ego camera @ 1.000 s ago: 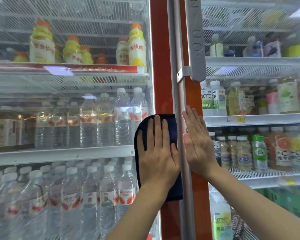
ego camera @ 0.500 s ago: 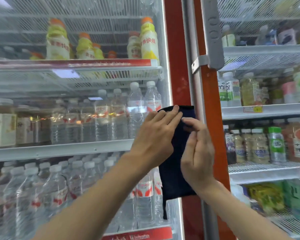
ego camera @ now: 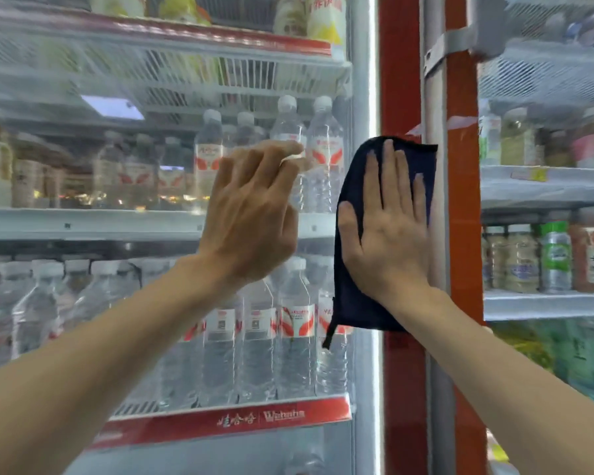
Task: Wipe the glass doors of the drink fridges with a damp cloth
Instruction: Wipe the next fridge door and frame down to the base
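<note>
Passed from a two-handed pinch half a second ago, the dark cloth (ego camera: 352, 296) now lies spread flat under the right hand (ego camera: 388, 231), whose straight, slightly splayed fingers press it against the red frame (ego camera: 396, 80) between the two fridges. Its left edge overlaps the left glass door (ego camera: 151, 303) and its right edge meets the grey post (ego camera: 432, 97). The left hand (ego camera: 251, 214) has let go and moved off to the left of the cloth, fingers loosely bent and holding nothing; motion blur hides whether it touches the glass. Open glass stretches left of that hand. The cloth's long axis runs vertically, top edge just above the right fingertips, bottom edge below the wrist, a small loop (ego camera: 330, 332) hanging off its lower left corner. The right fridge door (ego camera: 546, 193) stands beyond the post.
</note>
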A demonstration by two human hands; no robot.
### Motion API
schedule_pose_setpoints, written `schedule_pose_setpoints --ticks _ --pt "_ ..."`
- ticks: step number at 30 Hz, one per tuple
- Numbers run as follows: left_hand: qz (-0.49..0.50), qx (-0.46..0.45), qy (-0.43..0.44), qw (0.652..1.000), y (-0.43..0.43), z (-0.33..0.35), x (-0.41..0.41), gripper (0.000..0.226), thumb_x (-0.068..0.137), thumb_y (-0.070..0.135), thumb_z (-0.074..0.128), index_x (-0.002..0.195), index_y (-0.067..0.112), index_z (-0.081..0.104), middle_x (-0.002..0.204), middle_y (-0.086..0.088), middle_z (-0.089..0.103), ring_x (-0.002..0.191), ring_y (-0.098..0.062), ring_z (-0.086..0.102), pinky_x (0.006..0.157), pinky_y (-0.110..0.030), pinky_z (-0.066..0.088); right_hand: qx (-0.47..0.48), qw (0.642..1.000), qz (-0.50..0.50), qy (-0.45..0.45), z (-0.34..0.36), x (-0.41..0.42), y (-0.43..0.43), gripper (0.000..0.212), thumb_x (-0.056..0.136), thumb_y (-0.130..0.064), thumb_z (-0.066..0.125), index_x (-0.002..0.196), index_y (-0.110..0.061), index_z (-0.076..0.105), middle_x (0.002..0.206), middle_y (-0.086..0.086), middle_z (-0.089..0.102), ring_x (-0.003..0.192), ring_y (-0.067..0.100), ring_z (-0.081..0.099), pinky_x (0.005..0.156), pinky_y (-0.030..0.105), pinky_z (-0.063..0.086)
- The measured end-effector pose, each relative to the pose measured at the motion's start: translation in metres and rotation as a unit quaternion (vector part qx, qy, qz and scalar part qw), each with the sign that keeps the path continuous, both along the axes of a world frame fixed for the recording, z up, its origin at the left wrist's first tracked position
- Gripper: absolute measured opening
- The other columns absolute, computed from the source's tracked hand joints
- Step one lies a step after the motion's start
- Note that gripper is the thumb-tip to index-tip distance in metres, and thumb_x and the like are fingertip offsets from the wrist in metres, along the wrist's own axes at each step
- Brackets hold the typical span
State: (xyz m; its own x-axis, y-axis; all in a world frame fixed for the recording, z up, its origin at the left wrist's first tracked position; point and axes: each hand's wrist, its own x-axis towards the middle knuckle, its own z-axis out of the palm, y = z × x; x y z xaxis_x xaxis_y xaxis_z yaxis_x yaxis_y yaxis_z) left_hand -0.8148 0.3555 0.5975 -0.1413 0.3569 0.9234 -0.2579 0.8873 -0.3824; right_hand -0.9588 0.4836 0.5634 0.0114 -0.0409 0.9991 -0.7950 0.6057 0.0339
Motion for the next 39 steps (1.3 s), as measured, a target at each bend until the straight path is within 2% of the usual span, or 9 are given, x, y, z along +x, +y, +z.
schedule_pose_setpoints --ticks 3,6,10,14,19,25,29,33,39 --pt "-0.004 -0.001 0.024 1.0 -0.001 -0.013 0.008 0.046 0.078 0.008 0.045 0.12 0.007 0.064 0.133 -0.01 0.06 0.124 -0.027 0.047 0.102 -0.046 0.038 0.015 1.0 0.008 0.023 -0.024 0.01 -0.006 0.067 0.107 -0.041 0.026 0.163 -0.006 0.018 0.172 0.014 0.011 0.16 0.027 0.007 0.13 0.049 0.006" --pt "0.01 -0.006 0.018 1.0 -0.009 -0.036 0.016 0.045 0.078 0.008 0.047 0.12 0.006 0.064 0.134 -0.01 0.06 0.124 -0.026 0.047 0.099 -0.043 0.036 0.131 0.985 0.007 0.111 -0.065 0.013 -0.006 0.063 0.107 -0.036 0.032 0.163 -0.007 0.022 0.172 0.011 0.013 0.16 0.025 0.008 0.128 0.053 0.015" --pt "0.017 0.007 0.002 1.0 -0.023 -0.047 0.025 0.047 0.083 0.007 0.045 0.126 0.004 0.063 0.136 -0.012 0.059 0.126 -0.027 0.048 0.105 -0.045 0.037 0.252 0.948 0.004 0.193 -0.028 0.001 0.013 0.06 0.108 -0.036 0.035 0.163 -0.015 0.025 0.172 0.007 0.015 0.16 0.024 0.012 0.129 0.049 0.015" --pt "0.007 0.029 0.006 1.0 -0.031 -0.052 0.027 0.047 0.085 0.006 0.044 0.129 0.002 0.061 0.138 -0.014 0.058 0.129 -0.027 0.048 0.11 -0.048 0.037 0.217 0.963 -0.007 0.16 0.02 0.006 0.008 0.062 0.106 -0.034 0.032 0.163 -0.012 0.024 0.172 0.008 0.016 0.16 0.023 0.012 0.129 0.049 0.014" --pt "0.016 0.018 0.0 1.0 -0.038 -0.065 0.036 0.048 0.086 0.005 0.045 0.131 0.003 0.061 0.14 -0.012 0.058 0.133 -0.028 0.049 0.111 -0.049 0.037 0.134 0.987 0.009 0.091 -0.039 0.034 -0.028 0.067 0.105 -0.035 0.029 0.163 -0.003 0.017 0.172 0.015 0.009 0.16 0.027 0.005 0.13 0.05 0.008" --pt "0.035 -0.017 -0.034 0.999 -0.061 -0.077 0.049 0.046 0.09 0.008 0.042 0.132 0.002 0.06 0.143 -0.014 0.056 0.137 -0.031 0.048 0.117 -0.051 0.033 0.277 0.941 -0.016 0.192 -0.028 0.028 -0.015 0.063 0.108 -0.035 0.029 0.164 -0.009 0.017 0.172 0.009 0.011 0.16 0.024 0.008 0.129 0.05 0.013" --pt "0.023 -0.015 -0.033 0.999 -0.062 -0.077 0.05 0.045 0.095 0.014 0.038 0.132 0.002 0.06 0.142 -0.015 0.057 0.136 -0.032 0.049 0.118 -0.049 0.031 0.211 0.965 -0.016 0.155 0.017 0.036 -0.023 0.062 0.107 -0.032 0.03 0.163 -0.008 0.022 0.172 0.009 0.016 0.16 0.024 0.012 0.129 0.05 0.014" --pt "-0.006 -0.008 -0.017 1.0 -0.066 -0.076 0.059 0.047 0.09 0.008 0.044 0.135 0.002 0.058 0.142 -0.014 0.056 0.136 -0.031 0.048 0.116 -0.048 0.034 0.152 0.981 0.0 0.116 -0.024 0.058 -0.047 0.064 0.106 -0.033 0.033 0.163 -0.004 0.021 0.172 0.012 0.015 0.16 0.027 0.009 0.129 0.053 0.013" --pt "0.005 -0.014 0.001 1.0 -0.094 -0.065 0.097 0.049 0.09 0.008 0.044 0.136 0.002 0.057 0.144 -0.013 0.055 0.138 -0.029 0.048 0.115 -0.051 0.034 0.342 0.909 -0.004 0.237 -0.031 0.059 -0.043 0.062 0.108 -0.035 0.035 0.163 -0.011 0.021 0.172 0.007 0.016 0.16 0.024 0.011 0.129 0.05 0.012"
